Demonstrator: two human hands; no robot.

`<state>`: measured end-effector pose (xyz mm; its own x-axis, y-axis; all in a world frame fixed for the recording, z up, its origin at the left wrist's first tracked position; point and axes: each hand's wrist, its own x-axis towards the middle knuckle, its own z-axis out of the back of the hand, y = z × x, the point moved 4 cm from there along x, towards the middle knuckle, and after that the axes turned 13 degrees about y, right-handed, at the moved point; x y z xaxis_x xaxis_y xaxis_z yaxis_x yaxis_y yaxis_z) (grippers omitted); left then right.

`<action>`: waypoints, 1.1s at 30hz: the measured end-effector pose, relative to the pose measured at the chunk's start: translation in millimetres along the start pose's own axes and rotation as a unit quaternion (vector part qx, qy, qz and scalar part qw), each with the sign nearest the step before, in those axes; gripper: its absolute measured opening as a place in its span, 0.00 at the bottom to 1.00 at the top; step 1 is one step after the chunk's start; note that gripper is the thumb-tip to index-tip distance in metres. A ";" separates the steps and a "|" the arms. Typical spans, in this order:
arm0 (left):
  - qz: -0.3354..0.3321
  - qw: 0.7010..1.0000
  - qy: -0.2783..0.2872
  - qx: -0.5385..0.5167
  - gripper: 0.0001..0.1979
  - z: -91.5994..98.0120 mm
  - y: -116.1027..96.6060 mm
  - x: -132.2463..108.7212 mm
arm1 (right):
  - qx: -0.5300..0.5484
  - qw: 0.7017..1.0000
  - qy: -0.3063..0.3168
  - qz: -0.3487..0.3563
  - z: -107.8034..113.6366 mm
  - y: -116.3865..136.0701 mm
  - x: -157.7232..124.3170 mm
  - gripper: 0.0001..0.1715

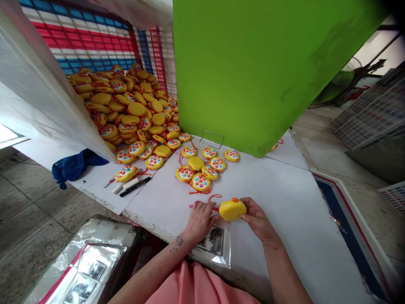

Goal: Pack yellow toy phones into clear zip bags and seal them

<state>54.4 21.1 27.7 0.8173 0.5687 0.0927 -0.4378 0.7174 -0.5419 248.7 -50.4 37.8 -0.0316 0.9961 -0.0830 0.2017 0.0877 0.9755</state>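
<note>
My right hand (258, 219) grips a round yellow toy (232, 210) by its right edge, with the plain back towards me and an orange knob on top. An orange cord (215, 196) loops up to the left of the toy. My left hand (201, 220) lies on a clear zip bag (226, 249) printed in black, its fingers closed over the pink top strip. The toy is beside the bag's mouth, close to my left fingertips. Just beyond both hands, several like toys (200, 182) lie in a cluster, most showing white fronts with coloured buttons.
A large heap of yellow toys (136, 109) fills the back left, beside a tall green panel (240, 76). A black marker (135, 186), a white block and a blue cloth (76, 166) lie at the left. Stacked printed bags (85, 274) stand below the white table's (284, 198) front edge.
</note>
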 end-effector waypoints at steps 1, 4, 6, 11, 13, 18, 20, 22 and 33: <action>-0.004 1.000 0.010 0.021 0.15 0.0 -1.1 0.5 | 0.004 1.000 -0.006 0.003 -1.3 -0.5 1.6 0.26; -0.012 0.998 0.026 0.061 0.09 0.1 -4.4 0.8 | 0.018 0.999 -0.032 0.035 -6.4 -2.2 10.8 0.26; -0.021 0.996 0.027 0.078 0.08 0.0 -6.7 0.2 | 0.016 0.998 -0.043 0.053 -10.9 -4.7 18.2 0.24; -0.036 0.993 0.021 0.107 0.10 -1.8 -8.5 -0.8 | -0.055 0.997 -0.049 0.037 -19.7 -11.3 29.6 0.21; -0.034 0.994 0.018 0.103 0.10 -3.3 -6.9 -0.4 | -0.084 0.995 -0.048 0.028 -21.1 -11.9 30.6 0.21; -0.037 0.995 0.008 0.089 0.09 -6.1 -3.7 0.7 | -0.124 0.992 -0.022 0.020 -22.4 -14.3 31.9 0.21; -0.039 0.996 0.000 0.085 0.07 -5.9 -3.5 0.0 | -0.144 0.989 -0.023 0.026 -21.9 -15.5 33.2 0.21; -0.033 0.996 -0.014 0.083 0.06 -4.5 -3.7 -1.6 | -0.165 0.986 -0.023 0.028 -22.9 -16.6 35.2 0.22; -0.063 0.996 -0.067 0.010 0.06 7.4 -8.6 -4.0 | -0.381 0.922 -0.002 0.066 -44.7 -13.1 40.5 0.18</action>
<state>52.1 15.6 38.2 0.8088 0.5221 0.2705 -0.3437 0.7930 -0.5030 201.0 -11.9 30.8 -0.0511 0.9975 0.0481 -0.5424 -0.0682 0.8373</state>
